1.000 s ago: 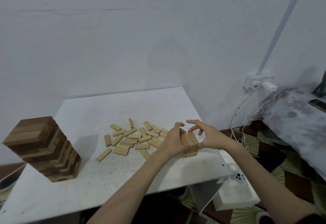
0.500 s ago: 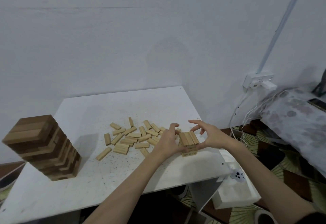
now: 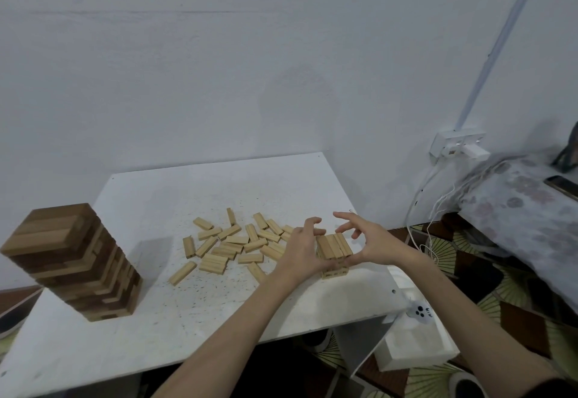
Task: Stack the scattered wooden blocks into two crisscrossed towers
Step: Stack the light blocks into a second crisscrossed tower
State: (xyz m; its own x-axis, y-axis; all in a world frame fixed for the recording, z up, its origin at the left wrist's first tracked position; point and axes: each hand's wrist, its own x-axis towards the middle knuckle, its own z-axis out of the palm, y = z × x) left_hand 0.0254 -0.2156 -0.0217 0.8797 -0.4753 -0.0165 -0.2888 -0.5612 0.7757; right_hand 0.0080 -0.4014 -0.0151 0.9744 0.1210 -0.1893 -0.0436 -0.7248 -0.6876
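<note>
Head view looks down on a white bench (image 3: 150,328), flat, speckled with dark flecks, its near-left corner cut off by the frame. At its left edge stands a tall tower (image 3: 75,260) of rectangular wooden blocks in mixed dark and pale brown, layers crossed, its top slightly skewed. Across the middle of the bench lie loose blocks (image 3: 237,244), pale smooth wood, flat and overlapping; roughly two dozen, though the ones behind the hand cannot be counted. Near the right edge sits a short pale stack (image 3: 334,249), three blocks side by side on top, a few layers below partly hidden. The left hand (image 3: 301,255) presses against the stack's left side, thumb and fingers (image 3: 308,225) curved round it. The right hand (image 3: 373,245) cups its right side, thumb low against the blocks, upper fingers spread and lifted off. Beyond the right edge, a white wall socket (image 3: 458,144) with cables hangs above patterned floor.
</note>
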